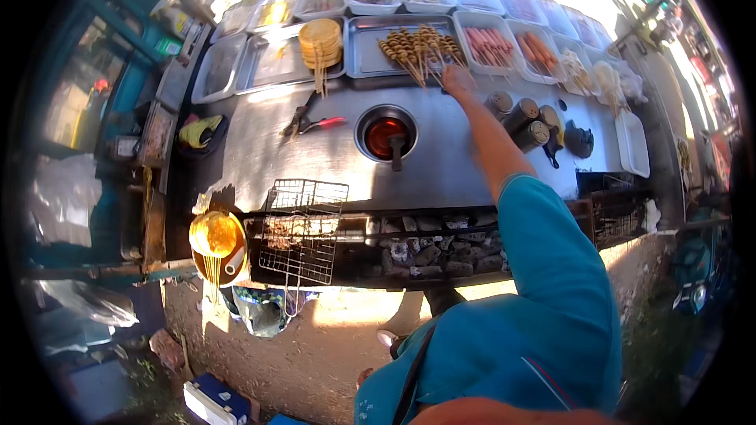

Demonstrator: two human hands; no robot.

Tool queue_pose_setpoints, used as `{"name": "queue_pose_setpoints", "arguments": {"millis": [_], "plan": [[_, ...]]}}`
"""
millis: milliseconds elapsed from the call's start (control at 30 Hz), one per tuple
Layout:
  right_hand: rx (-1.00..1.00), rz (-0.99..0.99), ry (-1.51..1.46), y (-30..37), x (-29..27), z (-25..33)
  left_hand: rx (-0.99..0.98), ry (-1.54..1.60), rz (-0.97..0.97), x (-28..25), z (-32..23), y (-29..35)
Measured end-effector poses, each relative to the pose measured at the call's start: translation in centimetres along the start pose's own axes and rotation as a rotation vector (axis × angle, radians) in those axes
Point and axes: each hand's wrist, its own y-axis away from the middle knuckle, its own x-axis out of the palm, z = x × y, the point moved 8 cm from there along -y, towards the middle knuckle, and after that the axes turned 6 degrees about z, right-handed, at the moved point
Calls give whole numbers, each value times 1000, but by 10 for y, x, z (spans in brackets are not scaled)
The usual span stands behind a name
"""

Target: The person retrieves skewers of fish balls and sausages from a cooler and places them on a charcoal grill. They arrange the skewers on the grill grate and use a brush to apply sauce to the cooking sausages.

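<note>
1. Where the right hand (456,79) met the near right corner of the steel tray (362,46), the pink sausages (490,41) lay just beyond its right side, and dark canisters (520,116) stood beside the forearm.
2. To the arm's left there was more room: a stretch of counter (260,159) ran between the trays and the sunken round pan (363,127) (a dark-handled tool rested in its reddish liquid).
3. The brown-ringed skewers (421,46) lay in the tray's right half, sticks toward the person; the leftmost slanted from upper left to lower right, the others less uniformly.
4. The fingers (450,76) were at the stick ends; whether they were apart, together or clamped on a stick, I could not tell.
5. The counter was shiny metal, sunlit in patches, with charcoal (425,254) along its near side and dirt ground (331,346) below.
</note>
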Motion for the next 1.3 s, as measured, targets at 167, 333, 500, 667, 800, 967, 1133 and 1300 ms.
{"name": "queue_pose_setpoints", "arguments": {"millis": [167, 333, 500, 667, 800, 967, 1133, 1300], "plan": [[-113, 179, 4, 14, 23, -91, -199, 481, 26, 77, -19, 29], [-186, 489, -504, 184, -56, 45, -132, 532, -117, 79, -67, 43], [-406, 1284, -504, 437, -39, 159, -4, 715, -158, 89, -73, 28], [-788, 1689, -34, 579, 100, 118, 94, 797, -427, 74, -6, 56], [-991, 1605, 603, 619, 197, 82, 2, 989, -621, 107, 125, 92], [-1004, 1575, 995, 653, 189, 148, -488, 1052, -705, 181, 275, 156], [-1108, 1527, 1341, 697, 208, 215, -403, 1326, -925, 131, 323, 163], [-1376, 1471, 1700, 782, 256, 320, -164, 1638, -1008, 115, 333, 128]]}}
